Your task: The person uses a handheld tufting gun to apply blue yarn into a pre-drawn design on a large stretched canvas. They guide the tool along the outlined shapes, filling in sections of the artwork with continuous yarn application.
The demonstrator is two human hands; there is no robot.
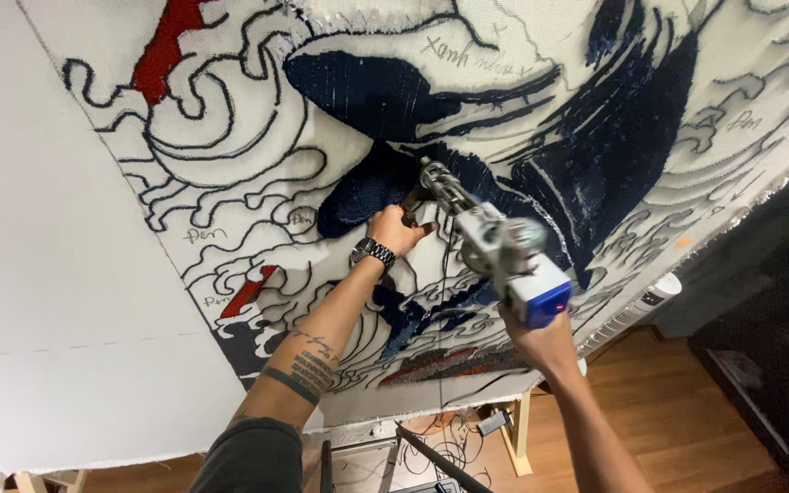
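A grey and blue tufting gun points its needle into a stretched white cloth drawn with black swirling outlines, dark navy patches and red areas. My left hand, with a wristwatch on the wrist, grips the gun's front handle close to the cloth. My right hand holds the gun from below at its blue rear end. The needle tip meets a navy tufted patch. A dark yarn strand hangs down from the gun.
A plain white wall or sheet lies left of the cloth. Below are a wooden frame leg, cables on a wooden floor, a white fan and a dark cabinet at right.
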